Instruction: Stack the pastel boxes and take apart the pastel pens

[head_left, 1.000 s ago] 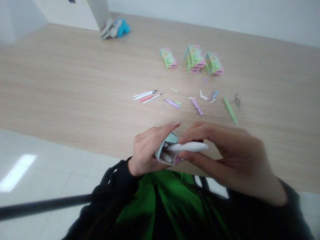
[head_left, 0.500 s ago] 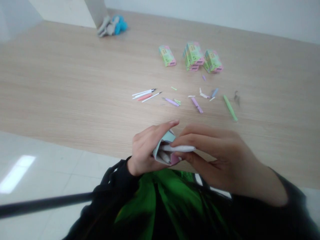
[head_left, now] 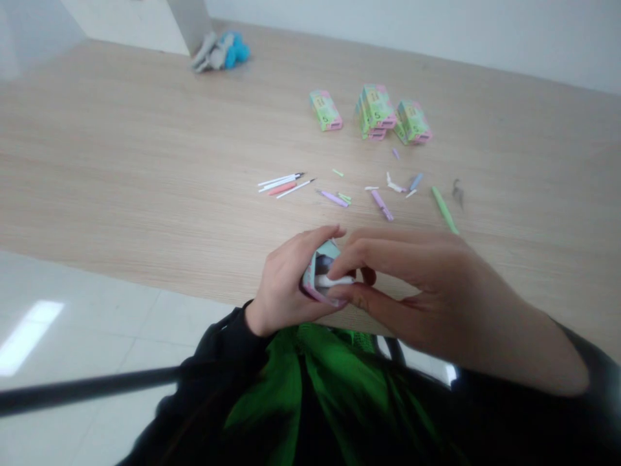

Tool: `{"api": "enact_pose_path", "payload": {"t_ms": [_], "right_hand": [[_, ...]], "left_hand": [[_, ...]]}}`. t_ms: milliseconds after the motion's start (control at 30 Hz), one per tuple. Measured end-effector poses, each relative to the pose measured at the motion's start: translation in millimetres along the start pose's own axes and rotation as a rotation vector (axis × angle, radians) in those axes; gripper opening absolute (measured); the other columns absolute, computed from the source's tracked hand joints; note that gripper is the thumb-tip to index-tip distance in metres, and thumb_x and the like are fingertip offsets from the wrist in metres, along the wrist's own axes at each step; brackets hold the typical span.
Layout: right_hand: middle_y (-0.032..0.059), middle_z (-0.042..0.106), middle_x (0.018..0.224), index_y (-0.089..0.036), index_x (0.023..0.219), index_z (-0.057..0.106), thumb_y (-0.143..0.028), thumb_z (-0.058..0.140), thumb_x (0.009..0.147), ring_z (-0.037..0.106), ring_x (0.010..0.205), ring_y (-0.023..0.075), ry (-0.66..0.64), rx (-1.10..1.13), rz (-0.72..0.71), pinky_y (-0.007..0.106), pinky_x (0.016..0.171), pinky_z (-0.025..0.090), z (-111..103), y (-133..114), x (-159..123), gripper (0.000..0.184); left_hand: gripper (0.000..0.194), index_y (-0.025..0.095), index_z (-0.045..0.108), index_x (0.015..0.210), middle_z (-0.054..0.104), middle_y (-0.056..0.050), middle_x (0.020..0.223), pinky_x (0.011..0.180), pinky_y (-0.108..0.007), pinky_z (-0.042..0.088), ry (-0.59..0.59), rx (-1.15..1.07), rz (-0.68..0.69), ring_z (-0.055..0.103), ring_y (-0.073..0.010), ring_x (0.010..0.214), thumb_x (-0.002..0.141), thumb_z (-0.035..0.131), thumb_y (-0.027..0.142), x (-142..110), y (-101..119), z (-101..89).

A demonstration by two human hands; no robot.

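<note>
My left hand [head_left: 281, 285] is wrapped round a small cardboard box [head_left: 328, 248], its open end turned toward my right hand. A slim white pen [head_left: 345, 280] lies partly inside that opening. My right hand [head_left: 427, 288] pinches it between thumb and fingers at the box's mouth. Something else whitish shows deeper in the box, too blurred to name. Both hands are close to my body, over the table's near edge.
On the wooden table [head_left: 145, 155] lie pen refills [head_left: 284, 181], a coral barrel [head_left: 282, 188], purple pen parts [head_left: 382, 204] and a green pen barrel [head_left: 444, 210]. Farther back stand several closed boxes [head_left: 378, 107] and gloves [head_left: 220, 52].
The white pen has gone deeper into the box, and less of it sticks out. My right hand has moved left with it. The box has shifted slightly and turned in my left hand.
</note>
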State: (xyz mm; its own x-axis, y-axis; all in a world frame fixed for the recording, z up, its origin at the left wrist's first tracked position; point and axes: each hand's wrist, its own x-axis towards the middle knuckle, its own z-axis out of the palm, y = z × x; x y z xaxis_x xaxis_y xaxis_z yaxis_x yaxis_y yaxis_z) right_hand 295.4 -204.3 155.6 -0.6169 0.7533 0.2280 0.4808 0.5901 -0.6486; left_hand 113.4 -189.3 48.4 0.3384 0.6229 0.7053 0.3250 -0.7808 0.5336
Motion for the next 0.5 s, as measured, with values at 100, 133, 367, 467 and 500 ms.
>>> {"api": "enact_pose_path", "payload": {"t_ms": [100,133,367,467,500], "right_hand": [[-0.0001,0.069,0.079,-0.021,0.080,0.066,-0.018,0.065,0.089,0.059,0.070,0.0133,0.043,-0.017,0.050,0.026,0.062,0.043,-1,-3,-1,0.010],[-0.0007,0.068,0.077,-0.021,0.077,0.065,-0.017,0.066,0.088,0.059,0.068,0.0127,0.049,-0.031,0.071,0.026,0.061,0.042,-2,-4,-1,0.012],[-0.0019,0.066,0.069,-0.020,0.073,0.066,-0.013,0.067,0.084,0.056,0.061,0.0113,-0.009,-0.165,0.036,0.026,0.055,0.037,-7,-2,2,0.014],[-0.0018,0.067,0.069,-0.021,0.075,0.069,-0.020,0.069,0.086,0.056,0.060,0.0116,0.054,-0.219,0.011,0.027,0.056,0.038,-15,-4,-1,0.012],[-0.0014,0.068,0.070,-0.021,0.076,0.070,-0.022,0.070,0.087,0.057,0.062,0.0117,0.105,-0.199,0.024,0.027,0.057,0.038,-20,-5,-4,0.011]], "left_hand": [[0.067,0.020,0.050,0.132,0.070,-0.011,0.118,0.086,-0.037,0.060,0.015,-0.008,-0.015,0.069,-0.0236,0.101,0.075,0.079,0.039,0,-1,1.0],[0.066,0.020,0.052,0.130,0.069,-0.011,0.115,0.085,-0.037,0.059,0.041,-0.002,-0.018,0.069,-0.0237,0.100,0.074,0.080,0.039,0,-1,1.6],[0.066,0.017,0.058,0.118,0.063,-0.009,0.101,0.077,-0.038,0.056,0.124,0.002,-0.019,0.062,-0.0239,0.093,0.064,0.087,0.045,-1,-5,6.4],[0.059,0.019,0.058,0.114,0.064,-0.007,0.100,0.076,-0.037,0.055,0.093,-0.061,-0.074,0.062,-0.0225,0.091,0.066,0.086,0.039,-3,-11,12.5],[0.056,0.020,0.058,0.114,0.064,-0.007,0.100,0.076,-0.037,0.055,0.085,-0.074,-0.097,0.062,-0.0222,0.091,0.067,0.085,0.037,-4,-13,14.8]]}}
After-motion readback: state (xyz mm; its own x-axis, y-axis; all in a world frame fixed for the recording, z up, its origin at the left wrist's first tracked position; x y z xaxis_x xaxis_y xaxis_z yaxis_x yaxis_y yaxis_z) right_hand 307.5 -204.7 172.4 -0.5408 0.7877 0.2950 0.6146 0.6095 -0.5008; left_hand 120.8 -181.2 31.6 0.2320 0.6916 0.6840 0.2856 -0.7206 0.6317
